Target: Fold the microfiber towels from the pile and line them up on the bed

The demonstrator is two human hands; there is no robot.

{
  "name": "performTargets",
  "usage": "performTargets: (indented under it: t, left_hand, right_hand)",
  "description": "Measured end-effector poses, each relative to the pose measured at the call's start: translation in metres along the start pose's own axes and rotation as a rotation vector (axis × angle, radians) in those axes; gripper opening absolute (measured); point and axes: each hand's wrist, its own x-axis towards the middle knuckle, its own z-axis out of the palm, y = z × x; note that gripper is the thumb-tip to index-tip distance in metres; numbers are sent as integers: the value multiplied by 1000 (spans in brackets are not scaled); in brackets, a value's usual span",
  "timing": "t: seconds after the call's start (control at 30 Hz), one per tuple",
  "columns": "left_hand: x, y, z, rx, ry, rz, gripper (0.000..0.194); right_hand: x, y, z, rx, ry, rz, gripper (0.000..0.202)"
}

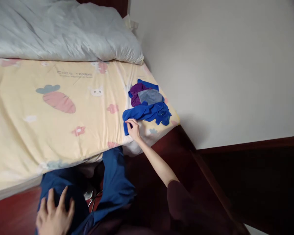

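Note:
My right hand (133, 128) pinches the near left end of a rumpled blue cloth (147, 111) between thumb and fingers. That cloth lies on the bed at the corner by the wall. Just behind it, touching it, are a purple cloth (135, 94), a grey cloth (150, 96) and another piece of blue cloth (147, 84), heaped together. Whether the blue pieces are joined under the heap is hidden. My left hand (54, 215) rests on my thigh in blue trousers, its fingers spread and holding nothing.
A yellow bed sheet (88, 107) with carrot and rabbit prints covers the mattress. Across the back lies a puffy pale grey quilt (63, 32). The white wall (222, 71) stands close on the right. Dark red flooring (14, 212) shows below the bed's front edge.

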Motion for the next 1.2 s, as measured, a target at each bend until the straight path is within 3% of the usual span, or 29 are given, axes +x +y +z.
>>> performTargets:
  t: [0.1,0.2,0.3,0.4,0.5,0.6,0.77,0.93,1.07,1.2]
  left_hand:
    - [1,3,-11,-69,17,-8,56]
    - [-3,-2,-20,-237,29,-26,53]
    - [-14,-6,-25,-465,2,-54,69]
    - [-27,-3,-31,-618,-42,-62,76]
    - [-35,4,-41,-716,-57,-80,63]
    - [-36,8,-53,-790,-24,-142,50]
    - [-36,9,-74,-936,109,-234,33]
    - [-36,4,-88,-1076,316,-313,34]
    - [-36,-6,-101,-1092,385,-363,34]
    - [-35,-25,-118,-1003,479,-382,30]
  right_hand:
    - [-76,-61,63,275,-77,55,21]
    - [-158,-120,110,508,-193,170,19]
    - [-219,-163,132,646,-298,246,19]
    - [-251,-184,136,717,-360,262,19]
    - [-260,-186,128,752,-416,246,22]
    - [-256,-173,115,765,-463,230,29]
    - [-236,-120,105,542,-342,165,47]
    - [-210,-68,123,233,-279,266,64]
    - [-198,-69,137,276,-285,267,43]
    - [-188,-88,131,379,-260,234,32]
